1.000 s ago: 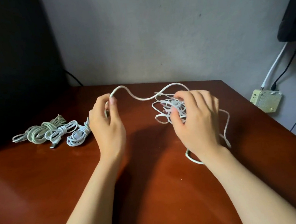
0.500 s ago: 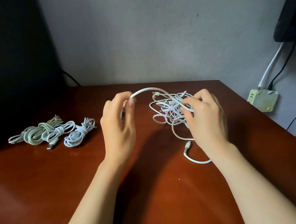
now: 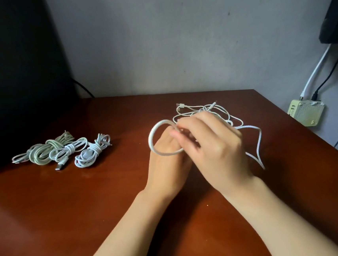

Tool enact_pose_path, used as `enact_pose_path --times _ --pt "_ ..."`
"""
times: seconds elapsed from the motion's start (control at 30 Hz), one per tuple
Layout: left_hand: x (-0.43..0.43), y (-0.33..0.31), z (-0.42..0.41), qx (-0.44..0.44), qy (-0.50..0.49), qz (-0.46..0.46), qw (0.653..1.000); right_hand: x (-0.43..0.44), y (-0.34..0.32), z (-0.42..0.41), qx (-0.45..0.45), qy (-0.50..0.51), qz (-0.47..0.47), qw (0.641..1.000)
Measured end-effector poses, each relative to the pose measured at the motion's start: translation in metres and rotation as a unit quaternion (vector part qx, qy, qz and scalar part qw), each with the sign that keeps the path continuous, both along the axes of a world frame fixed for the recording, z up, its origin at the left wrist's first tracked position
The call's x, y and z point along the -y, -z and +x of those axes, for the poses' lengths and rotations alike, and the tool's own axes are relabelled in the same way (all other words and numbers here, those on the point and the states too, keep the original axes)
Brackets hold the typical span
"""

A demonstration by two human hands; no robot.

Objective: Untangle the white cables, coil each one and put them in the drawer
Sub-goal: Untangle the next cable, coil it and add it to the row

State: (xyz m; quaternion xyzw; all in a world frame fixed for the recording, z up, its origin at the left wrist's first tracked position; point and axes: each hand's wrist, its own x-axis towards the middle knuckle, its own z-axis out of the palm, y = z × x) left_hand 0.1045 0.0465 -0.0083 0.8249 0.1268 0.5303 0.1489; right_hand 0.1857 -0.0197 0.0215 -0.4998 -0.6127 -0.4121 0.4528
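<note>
- One white cable (image 3: 151, 133) makes a single round loop just right of the frame's centre, raised above the counter (image 3: 89, 214).
- My right grip (image 3: 215, 146) is curled, its fingertips clamped on that cable at the top of the loop.
- My left grip (image 3: 165, 165) sits under and behind the right, with the loop's lower arc crossing it. Its fingers are mostly covered, so I cannot tell whether they are closed on the cable.
- One loose tangle (image 3: 207, 108) of thin white cables lies on the counter just behind my two hands, and one strand trails from it down the right side of my right wrist.
- Three coiled bundles lie side by side at centre left, touching one another: one greenish bundle (image 3: 42, 153), one middle white bundle (image 3: 71, 150) with a plug end towards me, and one right white bundle (image 3: 92, 154).
- One cream box (image 3: 305, 114) sits at the right edge beyond the counter, with two wires running up from it, one white and one black.
</note>
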Motion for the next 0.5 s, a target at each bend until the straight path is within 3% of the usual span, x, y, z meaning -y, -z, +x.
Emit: enact_pose_path --times 0.13,0.27,0.4,0.5 --pt "0.007 0.009 -0.002 0.023 -0.027 -0.133 0.99 0.0 0.002 -0.006 0.015 -0.053 -0.018 0.998" --pt "-0.003 0.003 -0.006 0.147 0.074 -0.196 0.967 0.001 -0.001 -0.006 0.015 -0.105 -0.039 0.994" --pt "-0.015 -0.014 -0.011 0.269 -0.031 -0.256 0.928 0.003 -0.007 0.015 -0.031 -0.009 -0.061 0.998" --pt "-0.026 -0.017 -0.021 0.311 -0.075 -0.271 0.908 0.002 -0.004 0.032 -0.082 0.1 -0.147 0.981"
